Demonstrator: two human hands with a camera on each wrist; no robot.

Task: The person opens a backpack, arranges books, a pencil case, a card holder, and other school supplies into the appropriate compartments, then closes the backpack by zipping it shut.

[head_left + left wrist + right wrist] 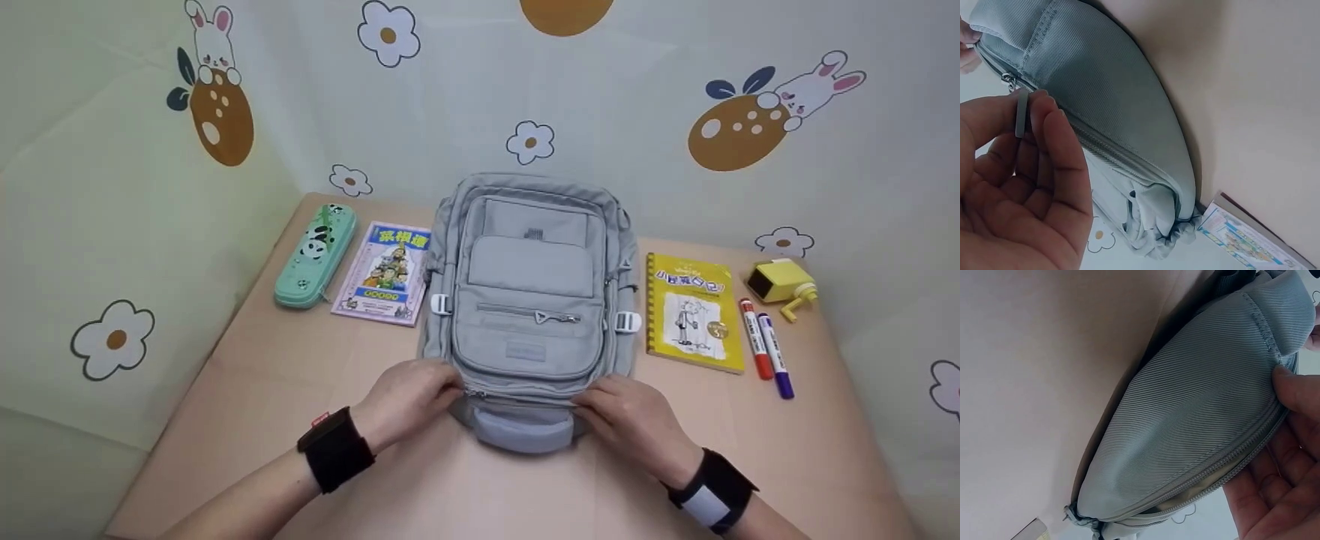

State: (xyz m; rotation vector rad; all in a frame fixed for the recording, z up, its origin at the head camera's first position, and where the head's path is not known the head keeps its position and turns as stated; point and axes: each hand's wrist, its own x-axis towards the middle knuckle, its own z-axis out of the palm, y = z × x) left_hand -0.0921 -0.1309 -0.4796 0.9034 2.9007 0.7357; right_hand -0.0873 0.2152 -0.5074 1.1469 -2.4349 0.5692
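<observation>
A grey backpack (536,270) lies on its back with its top handle (525,431) toward me. My left hand (412,394) is at its near left corner. Between thumb and fingertips it pinches a grey zipper pull (1021,115), hanging from a metal slider (1009,81) close to the handle. At the near right corner, my right hand (637,420) grips the backpack's edge, thumb on the ribbed fabric and fingers around the zipper side. In the right wrist view the zipper (1230,461) is parted along a stretch, with beige lining (1196,481) showing in the gap.
Left of the backpack lie a green panda pencil case (315,255) and a pink-bordered comic book (386,274). To its right are a yellow spiral-bound book (690,311), a red marker (756,337), a purple marker (775,356) and a yellow pencil sharpener with a crank (784,283).
</observation>
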